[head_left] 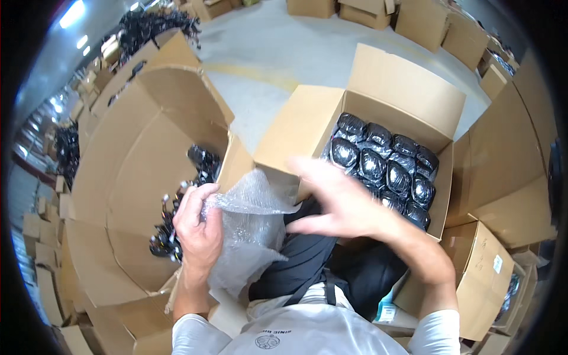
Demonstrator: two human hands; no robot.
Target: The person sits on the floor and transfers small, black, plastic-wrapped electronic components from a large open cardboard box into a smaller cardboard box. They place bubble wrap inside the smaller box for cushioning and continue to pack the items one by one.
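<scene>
My left hand [200,225] is closed on a gathered corner of clear bubble wrap [245,222], which hangs down over my lap. Blurred by motion, my right hand [328,198] is off to the right of the wrap with thumb and fingers spread and nothing between them. Left of the wrap, a large open cardboard box [133,148] holds loose black parts [204,163] with cables and small connectors. On the right, another open cardboard box [408,80] contains rows of rounded black items [371,164] wrapped in clear plastic.
A smaller open carton [479,272] stands by my right elbow, next to a tall cardboard box [503,160]. Black cable bundles [154,29] are heaped at the far left. More cartons [420,23] line the far side of the grey floor [260,47].
</scene>
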